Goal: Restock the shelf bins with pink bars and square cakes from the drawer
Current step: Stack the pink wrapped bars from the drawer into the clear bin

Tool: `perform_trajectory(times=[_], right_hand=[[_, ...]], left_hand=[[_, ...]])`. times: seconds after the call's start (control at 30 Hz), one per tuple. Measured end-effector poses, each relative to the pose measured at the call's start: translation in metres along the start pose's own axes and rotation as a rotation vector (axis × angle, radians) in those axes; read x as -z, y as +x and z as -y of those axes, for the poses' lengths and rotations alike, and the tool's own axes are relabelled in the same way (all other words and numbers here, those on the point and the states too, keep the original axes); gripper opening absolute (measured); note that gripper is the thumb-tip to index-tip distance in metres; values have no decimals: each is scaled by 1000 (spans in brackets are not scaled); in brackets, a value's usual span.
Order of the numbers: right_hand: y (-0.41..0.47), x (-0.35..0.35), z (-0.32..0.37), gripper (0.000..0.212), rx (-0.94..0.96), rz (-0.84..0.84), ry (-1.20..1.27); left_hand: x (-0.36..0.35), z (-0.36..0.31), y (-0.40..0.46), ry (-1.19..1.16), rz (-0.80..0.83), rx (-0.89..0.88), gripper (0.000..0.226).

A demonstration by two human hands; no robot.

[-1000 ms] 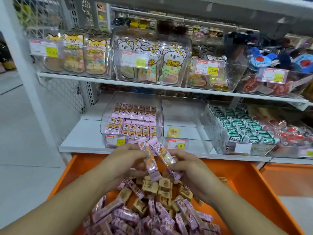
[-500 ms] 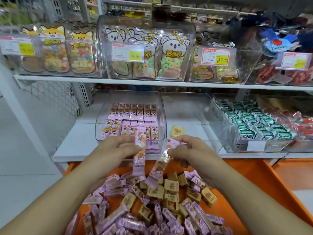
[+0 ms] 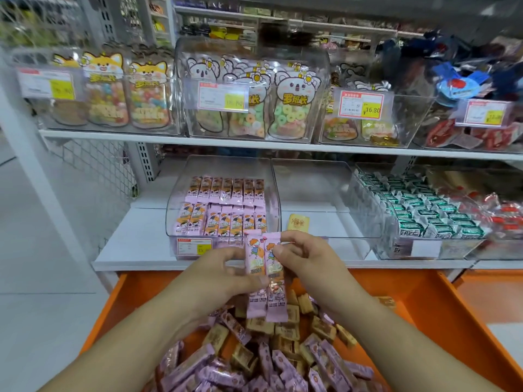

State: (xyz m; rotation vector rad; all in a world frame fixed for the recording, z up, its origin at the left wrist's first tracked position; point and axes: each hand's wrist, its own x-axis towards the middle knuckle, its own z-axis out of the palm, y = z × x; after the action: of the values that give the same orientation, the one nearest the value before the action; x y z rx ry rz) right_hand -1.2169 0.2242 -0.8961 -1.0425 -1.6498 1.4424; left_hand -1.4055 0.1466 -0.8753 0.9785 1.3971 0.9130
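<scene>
Pink foil-wrapped bars (image 3: 264, 275), pinched upright by both hands (image 3: 226, 274) (image 3: 307, 263), could be dropped if loosely lifted toward the clear plastic bin (image 3: 223, 205).

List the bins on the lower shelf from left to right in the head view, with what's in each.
Pink bar bin, partly filled → middle bin holding one yellow square cake → green-packet bin, full → red-wrapper sweets at the far right.

We hold two pink bars (image 3: 264, 274) upright side by side above the orange drawer (image 3: 441, 312), left hand (image 3: 218, 275) and right hand (image 3: 308, 264) pinching them. Beyond, the left bin (image 3: 172, 210) holds rows of pink bars; the middle bin (image 3: 325, 193) holds one square cake (image 3: 297, 222).
</scene>
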Motion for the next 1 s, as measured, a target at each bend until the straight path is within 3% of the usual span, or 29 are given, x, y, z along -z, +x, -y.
perform_trajectory(times=[0.17,0.23,0.37,0.47,0.6,0.77,1.0], right_hand=[[-2,-12,-2,60,-16,-43,-14],[-2,-13,-2,53,-15,-47,-30],[-4,-14,-3,18,16,-60,-21],[-4,-16,4,22,16,-63,-80],[-5,-5,20,49,112,-56,-360],[-12,-3,30,100,312,218,-712],[-6,-18,34,113,291,241,-750]], left_hand=[[0,0,-2,35,26,-5,39],[2,0,-1,43,35,-4,40],[3,2,-1,49,23,-5,36],[4,3,1,54,-6,6,37],[11,-2,3,30,-28,-3,43],[18,-4,7,4,-35,2,40],[22,-5,10,60,-30,16,40]])
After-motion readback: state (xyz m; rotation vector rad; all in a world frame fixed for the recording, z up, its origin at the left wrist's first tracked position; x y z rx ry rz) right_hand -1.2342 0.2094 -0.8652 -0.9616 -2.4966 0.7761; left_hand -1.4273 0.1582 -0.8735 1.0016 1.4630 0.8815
